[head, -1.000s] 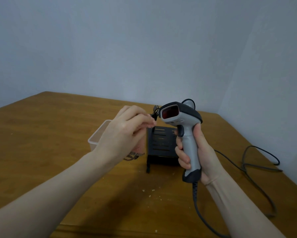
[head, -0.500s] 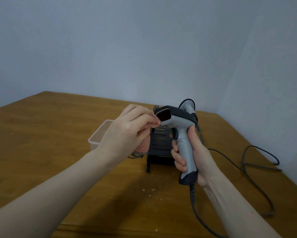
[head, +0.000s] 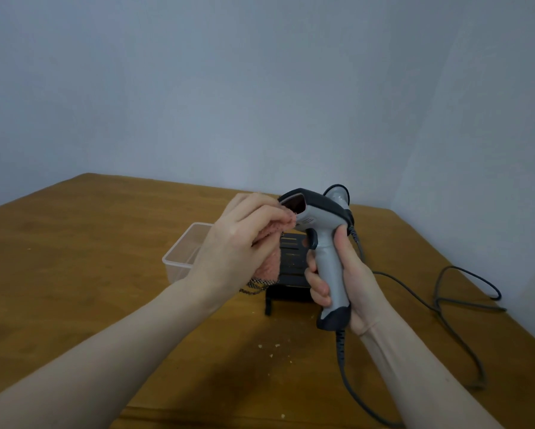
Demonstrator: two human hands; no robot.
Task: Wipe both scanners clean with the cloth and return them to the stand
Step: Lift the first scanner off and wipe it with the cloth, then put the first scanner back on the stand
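My right hand [head: 349, 274] grips the handle of a grey and black scanner [head: 320, 230], held upright above the table with its red window facing left. My left hand [head: 244, 239] holds a pink cloth [head: 271, 261] bunched in its fingers, and the cloth touches the scanner's head just below the window. Behind the held scanner, the head of a second scanner [head: 337, 193] shows above the black stand [head: 291, 267], mostly hidden. The stand sits on the wooden table [head: 105, 258] behind both hands.
A clear plastic container [head: 182, 252] stands left of the stand, partly behind my left hand. Grey cables [head: 445, 305] trail from the scanners across the table's right side towards its edge. A few crumbs [head: 275, 348] lie in front of the stand. Walls close off the back and right.
The scanner's head has turned left and tilted towards my left hand. The cloth has come up against the head below the window.
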